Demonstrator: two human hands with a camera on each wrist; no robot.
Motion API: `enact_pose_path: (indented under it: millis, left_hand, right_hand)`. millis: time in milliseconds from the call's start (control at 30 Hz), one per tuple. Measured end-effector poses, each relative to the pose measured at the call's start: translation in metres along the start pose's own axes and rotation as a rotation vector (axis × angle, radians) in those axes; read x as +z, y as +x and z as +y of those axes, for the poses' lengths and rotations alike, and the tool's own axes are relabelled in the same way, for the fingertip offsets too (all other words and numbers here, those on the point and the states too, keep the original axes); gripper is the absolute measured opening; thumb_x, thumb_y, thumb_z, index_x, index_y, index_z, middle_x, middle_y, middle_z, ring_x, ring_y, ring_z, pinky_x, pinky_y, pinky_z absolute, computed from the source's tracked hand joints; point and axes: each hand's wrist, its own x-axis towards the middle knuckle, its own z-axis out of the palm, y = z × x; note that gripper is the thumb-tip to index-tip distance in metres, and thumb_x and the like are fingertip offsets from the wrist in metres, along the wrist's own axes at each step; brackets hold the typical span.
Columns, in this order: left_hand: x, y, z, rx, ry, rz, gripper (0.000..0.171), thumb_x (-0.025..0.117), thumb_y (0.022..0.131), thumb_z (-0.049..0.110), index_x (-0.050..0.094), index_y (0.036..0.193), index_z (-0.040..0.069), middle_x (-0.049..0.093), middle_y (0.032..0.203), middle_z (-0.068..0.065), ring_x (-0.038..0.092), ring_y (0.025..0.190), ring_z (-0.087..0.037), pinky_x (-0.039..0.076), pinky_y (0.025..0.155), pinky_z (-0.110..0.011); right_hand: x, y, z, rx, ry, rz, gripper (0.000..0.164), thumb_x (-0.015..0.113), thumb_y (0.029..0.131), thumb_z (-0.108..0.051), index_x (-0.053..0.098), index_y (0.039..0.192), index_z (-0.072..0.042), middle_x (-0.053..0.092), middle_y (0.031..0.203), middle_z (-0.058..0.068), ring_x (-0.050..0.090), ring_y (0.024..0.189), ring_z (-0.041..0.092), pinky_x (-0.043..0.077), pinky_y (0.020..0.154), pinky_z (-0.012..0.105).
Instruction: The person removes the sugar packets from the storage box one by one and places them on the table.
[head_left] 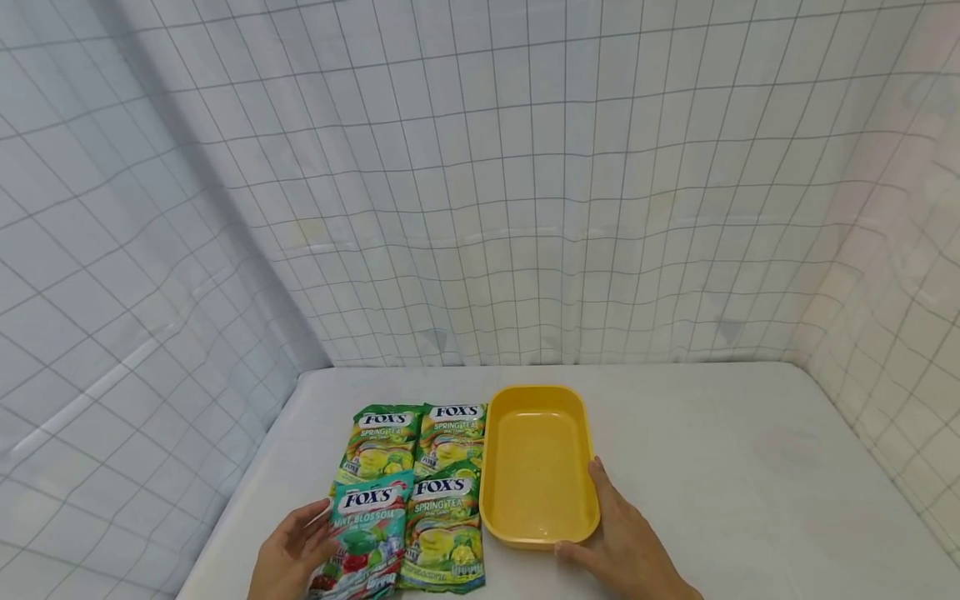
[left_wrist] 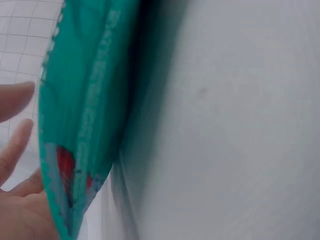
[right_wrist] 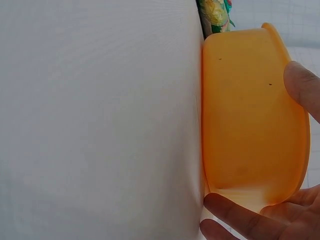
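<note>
A teal FOX'S Mint Blossom candy bag (head_left: 367, 533) lies at the front left, its far end overlapping a green Spring Tea bag. Beside its left edge is my left hand (head_left: 292, 554), thumb over the bag's side and fingers loosely bent. The left wrist view shows the teal bag (left_wrist: 85, 100) from its end, with spread fingers (left_wrist: 15, 155) beyond it. My right hand (head_left: 630, 546) touches the near right corner of a yellow tray (head_left: 487, 492), thumb along the near side and fingers along the right side. Those fingers (right_wrist: 245, 215) look extended beside the tray's wall (right_wrist: 250, 115).
Three green Spring Tea candy bags, one at the back left (head_left: 382, 437), one at the back right (head_left: 452, 437) and one in front (head_left: 442, 533), lie left of the tray. White table cloth (head_left: 720, 467) extends rightward. Gridded curtains (head_left: 525, 208) enclose the back and sides.
</note>
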Motion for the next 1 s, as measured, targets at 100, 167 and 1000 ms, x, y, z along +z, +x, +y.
enact_pose_path:
  millis: [100, 167, 1000]
  left_hand:
    - [0.001, -0.002, 0.006, 0.028, -0.027, 0.022, 0.071, 0.078, 0.092, 0.014, 0.039, 0.148, -0.007, 0.037, 0.154, -0.028, 0.054, 0.103, 0.015, 0.049, 0.091, -0.013]
    - [0.003, -0.004, 0.010, 0.052, -0.028, 0.033, 0.069, 0.077, 0.093, 0.016, 0.040, 0.147, -0.006, 0.039, 0.152, -0.026, 0.054, 0.104, 0.015, 0.048, 0.091, -0.012]
    - [0.036, -0.026, 0.039, 0.180, -0.167, -0.072, 0.054, 0.067, 0.100, 0.013, 0.042, 0.145, 0.001, 0.054, 0.143, -0.014, 0.058, 0.123, -0.007, 0.051, 0.098, -0.027]
  right_hand:
    - [0.000, -0.001, 0.000, 0.009, 0.002, -0.003, 0.135, 0.087, 0.065, -0.066, 0.015, 0.163, -0.007, 0.034, 0.160, 0.022, 0.044, 0.139, 0.040, 0.037, 0.111, 0.057]
    - [0.000, -0.001, -0.001, 0.013, 0.004, -0.007, 0.135, 0.087, 0.065, -0.065, 0.015, 0.163, -0.007, 0.034, 0.160, 0.023, 0.044, 0.139, 0.040, 0.036, 0.111, 0.057]
    - [-0.012, -0.004, -0.008, -0.028, -0.053, 0.021, 0.126, 0.074, 0.073, -0.074, 0.018, 0.163, -0.005, 0.023, 0.166, 0.014, 0.046, 0.139, 0.035, 0.036, 0.112, 0.056]
